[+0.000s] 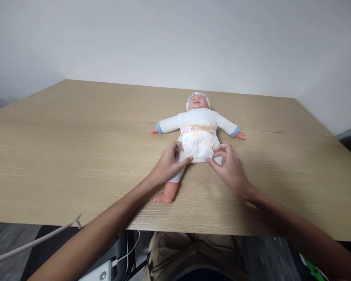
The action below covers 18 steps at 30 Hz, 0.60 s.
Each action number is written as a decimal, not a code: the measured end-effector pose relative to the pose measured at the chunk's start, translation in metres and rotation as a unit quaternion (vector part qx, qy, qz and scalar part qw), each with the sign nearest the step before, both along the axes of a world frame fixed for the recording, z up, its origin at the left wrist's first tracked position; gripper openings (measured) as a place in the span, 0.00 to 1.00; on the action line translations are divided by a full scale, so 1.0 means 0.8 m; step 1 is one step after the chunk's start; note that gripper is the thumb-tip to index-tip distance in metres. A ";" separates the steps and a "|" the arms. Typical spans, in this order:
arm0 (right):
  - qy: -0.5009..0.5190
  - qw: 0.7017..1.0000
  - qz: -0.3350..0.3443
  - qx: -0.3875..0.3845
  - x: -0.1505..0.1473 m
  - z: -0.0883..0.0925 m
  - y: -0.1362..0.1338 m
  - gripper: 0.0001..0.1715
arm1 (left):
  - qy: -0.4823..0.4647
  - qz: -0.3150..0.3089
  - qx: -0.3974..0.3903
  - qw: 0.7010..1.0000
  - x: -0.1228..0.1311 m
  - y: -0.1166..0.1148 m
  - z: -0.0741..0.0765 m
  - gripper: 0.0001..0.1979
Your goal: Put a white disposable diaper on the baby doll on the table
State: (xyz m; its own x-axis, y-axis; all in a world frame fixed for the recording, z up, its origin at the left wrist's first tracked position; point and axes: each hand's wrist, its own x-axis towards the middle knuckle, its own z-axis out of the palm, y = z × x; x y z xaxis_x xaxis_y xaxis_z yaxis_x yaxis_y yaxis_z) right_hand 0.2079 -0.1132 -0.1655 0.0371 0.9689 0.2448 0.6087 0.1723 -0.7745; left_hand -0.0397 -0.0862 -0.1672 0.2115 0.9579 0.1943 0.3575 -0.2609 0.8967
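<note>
A baby doll [197, 117] lies on its back on the wooden table [76, 156], head away from me, arms spread. It wears a white top, a white cap and a diaper [197, 146]. My left hand [166, 166] rests on the doll's left-side leg, fingers pinching the diaper's lower edge. My right hand [229, 168] pinches the diaper's edge at the other leg opening and hides that leg. One bare doll foot [165, 197] shows below my left hand.
A white cable [32, 244] runs below the table's near edge at the left, beside a white device [101, 272]. My lap in khaki trousers [190, 253] is under the edge. A plain white wall stands behind the table.
</note>
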 end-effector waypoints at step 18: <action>-0.003 0.998 0.062 -0.023 0.004 0.014 -0.001 0.14 | -0.162 0.020 -0.174 0.971 -0.007 -0.004 -0.002 0.25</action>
State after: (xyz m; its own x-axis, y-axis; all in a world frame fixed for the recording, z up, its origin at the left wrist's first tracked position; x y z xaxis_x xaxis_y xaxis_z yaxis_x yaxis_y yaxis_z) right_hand 0.2111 -0.1138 -0.1542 -0.0847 0.9761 0.2001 0.5899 0.2109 -0.7794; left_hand -0.0453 -0.0890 -0.1690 0.1536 0.9837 -0.0931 0.0448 0.0872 0.9952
